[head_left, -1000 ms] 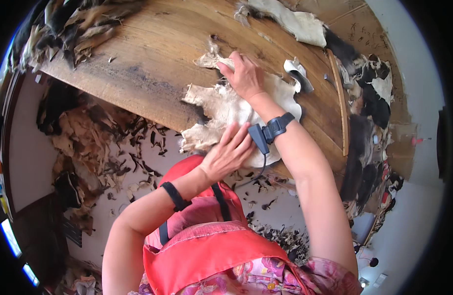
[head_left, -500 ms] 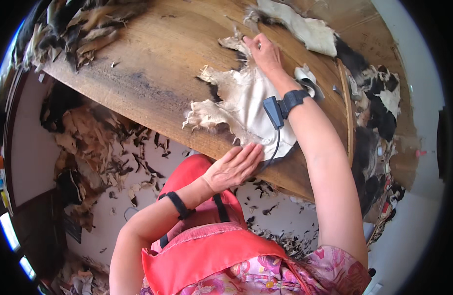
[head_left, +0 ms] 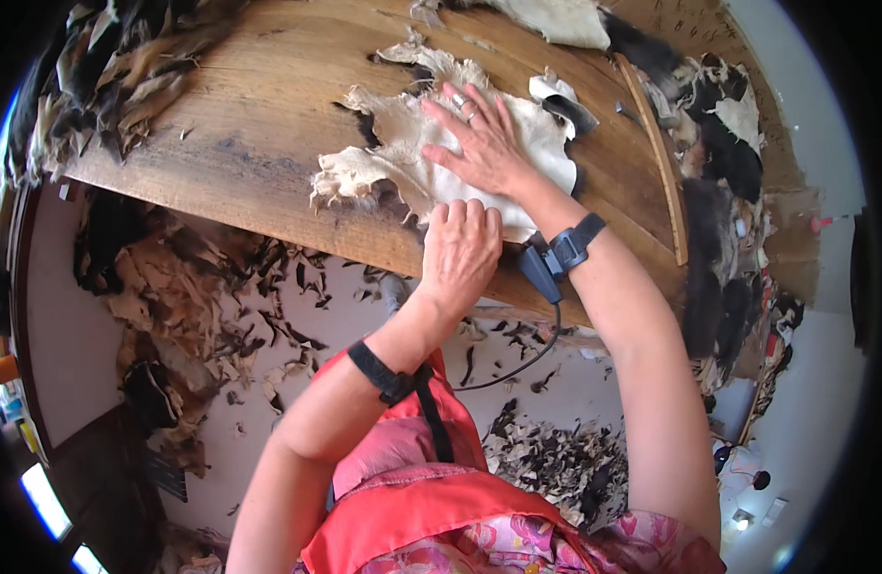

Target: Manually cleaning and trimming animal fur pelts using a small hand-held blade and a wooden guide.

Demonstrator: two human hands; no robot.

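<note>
1. We see two bare hands on one pale hide [head_left: 403,143] that lies flesh side up on a wooden table [head_left: 240,124], dark fur showing at its ragged edges.
2. The right hand [head_left: 484,143] lies flat and spread on the middle of the hide, fingers apart, a ring on one finger; it clamps on nothing.
3. The left hand [head_left: 460,251] rests at the hide's near edge, right where the table edge runs, fingers together and bent over it; we cannot tell whether it pinches the skin.
4. Each wrist carries one dark band, two in all; the right one holds a small dark box with a cable hanging below the table.
5. One more pale hide [head_left: 556,19] lies at the far side of the table; a small pale scrap [head_left: 561,96] sits just right of the main hide.
6. A wooden strip [head_left: 656,153] crosses the table further right.
7. Left of the hide the tabletop is bare wood.
8. Below the table edge, many fur trimmings [head_left: 221,297] litter the floor.
</note>
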